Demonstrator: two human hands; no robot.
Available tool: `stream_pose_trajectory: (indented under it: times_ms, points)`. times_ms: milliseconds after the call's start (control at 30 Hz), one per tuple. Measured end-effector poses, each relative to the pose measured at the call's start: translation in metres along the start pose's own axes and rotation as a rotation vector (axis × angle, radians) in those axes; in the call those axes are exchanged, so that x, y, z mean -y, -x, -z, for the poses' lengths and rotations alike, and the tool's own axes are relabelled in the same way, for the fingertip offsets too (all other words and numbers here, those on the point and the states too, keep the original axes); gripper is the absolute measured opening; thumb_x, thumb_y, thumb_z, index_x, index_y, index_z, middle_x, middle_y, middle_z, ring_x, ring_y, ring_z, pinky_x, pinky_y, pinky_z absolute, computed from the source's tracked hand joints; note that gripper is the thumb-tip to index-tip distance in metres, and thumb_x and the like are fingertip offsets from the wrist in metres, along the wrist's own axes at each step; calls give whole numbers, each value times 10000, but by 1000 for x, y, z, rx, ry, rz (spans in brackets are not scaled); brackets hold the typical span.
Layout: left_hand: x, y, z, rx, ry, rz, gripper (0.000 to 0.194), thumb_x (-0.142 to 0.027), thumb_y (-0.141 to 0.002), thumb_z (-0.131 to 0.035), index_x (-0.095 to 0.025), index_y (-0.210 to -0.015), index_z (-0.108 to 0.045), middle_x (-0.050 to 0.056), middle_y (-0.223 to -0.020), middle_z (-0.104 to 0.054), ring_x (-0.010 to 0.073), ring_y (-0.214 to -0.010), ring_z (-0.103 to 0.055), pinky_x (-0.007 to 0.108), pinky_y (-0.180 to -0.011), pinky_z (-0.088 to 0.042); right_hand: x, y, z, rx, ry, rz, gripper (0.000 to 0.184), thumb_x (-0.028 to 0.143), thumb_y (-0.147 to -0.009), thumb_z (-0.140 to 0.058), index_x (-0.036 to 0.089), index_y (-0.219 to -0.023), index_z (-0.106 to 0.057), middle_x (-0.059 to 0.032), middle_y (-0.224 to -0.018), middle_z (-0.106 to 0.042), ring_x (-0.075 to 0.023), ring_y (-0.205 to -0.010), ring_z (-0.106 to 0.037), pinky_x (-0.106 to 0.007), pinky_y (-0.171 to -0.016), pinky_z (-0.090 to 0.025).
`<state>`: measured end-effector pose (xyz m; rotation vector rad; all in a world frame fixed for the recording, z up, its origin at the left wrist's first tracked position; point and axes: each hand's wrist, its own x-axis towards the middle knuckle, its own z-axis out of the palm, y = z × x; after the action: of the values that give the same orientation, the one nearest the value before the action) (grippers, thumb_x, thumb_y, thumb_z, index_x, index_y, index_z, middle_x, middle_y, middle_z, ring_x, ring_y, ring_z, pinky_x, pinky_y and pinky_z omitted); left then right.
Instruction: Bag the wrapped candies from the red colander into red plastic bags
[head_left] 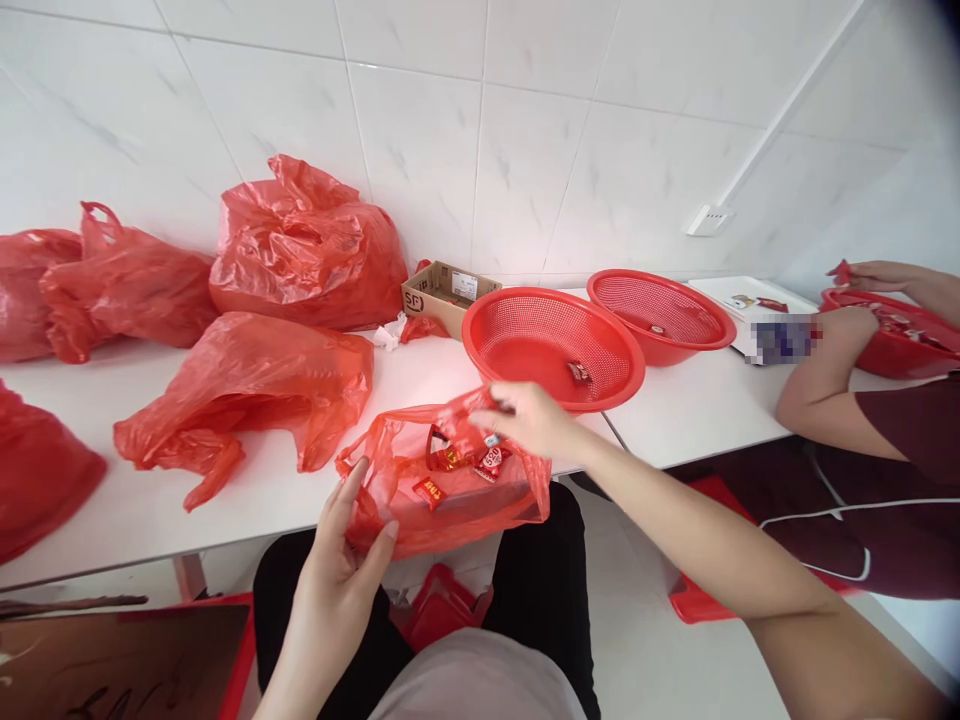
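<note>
A thin red plastic bag [450,490] with a few small red candy packets inside hangs at the front edge of the white table [135,500]. My left hand [345,560] pinches the bag's lower left edge between thumb and fingers. At the upper right rim of the bag, my right hand [532,415] is closed on the plastic. Just behind that hand stands a red mesh basket [555,345] holding one small wrapped candy [579,372].
Several filled red plastic bags [307,245] lie across the left of the table. A small cardboard box [446,292] and a second red basket [660,310] stand at the back. Another person sits at right, hands at a third red basket [892,335]. Red crates lie on the floor below.
</note>
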<state>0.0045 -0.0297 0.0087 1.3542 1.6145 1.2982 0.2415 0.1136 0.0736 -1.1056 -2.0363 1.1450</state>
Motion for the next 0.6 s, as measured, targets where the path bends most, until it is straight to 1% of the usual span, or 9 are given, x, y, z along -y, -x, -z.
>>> stream_pose_trajectory:
  times_ms: [67,133,200,267,300,367,467,533,600]
  points:
    - [-6,-1,-2,-3,30,19,639,-405,-883,-631,-331,-1483,-423,41,-1584,-398,255,-1485,-302,456,-1218,-221,-9,4,-29,44,112,42,219,520,-903,-582,354,-964,-713,12,-1040,-738,-270,-1040,-680,-514,-997,-520]
    - [-10,-2,-2,-7,39,38,639,-409,-883,-631,-336,-1483,-423,34,-1579,-406,253,-1484,-303,459,-1219,-222,-24,3,-51,78,223,127,215,432,-948,-536,440,-1094,-694,66,-1261,-678,-249,-1267,-579,-485,-1145,-417]
    - [-12,-2,-2,-14,39,42,647,-411,-880,-634,-330,-1486,-421,39,-1581,-403,258,-1486,-299,466,-1219,-219,-38,1,-61,111,364,200,333,364,-916,-615,443,-1238,-641,81,-1449,-548,-255,-1428,-413,-464,-1226,-309]
    - [-11,-2,-2,-18,41,36,647,-409,-884,-632,-323,-1488,-418,41,-1585,-396,254,-1486,-300,461,-1219,-222,-45,0,-61,155,444,217,543,322,-823,-751,390,-1339,-594,33,-1540,-449,-297,-1474,-327,-475,-1243,-267]
    - [-10,-2,-1,-21,43,30,644,-407,-886,-629,-321,-1488,-417,40,-1588,-391,248,-1487,-300,455,-1219,-226,-44,1,-57,181,444,211,618,322,-798,-781,376,-1376,-568,17,-1562,-419,-301,-1478,-318,-472,-1242,-271]
    - [-8,-3,0,-28,38,25,638,-404,-888,-625,-321,-1486,-417,36,-1592,-385,239,-1491,-293,445,-1219,-232,-34,2,-43,211,380,196,636,358,-830,-751,395,-1421,-519,29,-1569,-407,-268,-1466,-349,-439,-1229,-306]
    - [-7,-4,1,-27,24,29,641,-403,-885,-624,-325,-1487,-417,34,-1594,-383,240,-1498,-277,450,-1224,-215,-11,0,-6,178,250,173,497,454,-894,-654,381,-1377,-565,24,-1452,-560,-227,-1318,-544,-390,-1119,-456]
    - [-7,-4,1,-12,28,36,648,-404,-885,-628,-337,-1492,-410,22,-1594,-384,235,-1500,-272,448,-1230,-197,-5,-9,28,81,264,143,410,470,-945,-561,300,-1313,-621,-32,-1334,-650,-218,-1188,-630,-380,-1032,-508]
    - [-7,-5,1,-2,40,31,654,-404,-885,-632,-339,-1495,-406,19,-1595,-383,237,-1498,-278,449,-1231,-197,-12,-22,66,-68,447,32,422,445,-968,-513,266,-1343,-580,-72,-1359,-620,-229,-1232,-592,-385,-1050,-463]
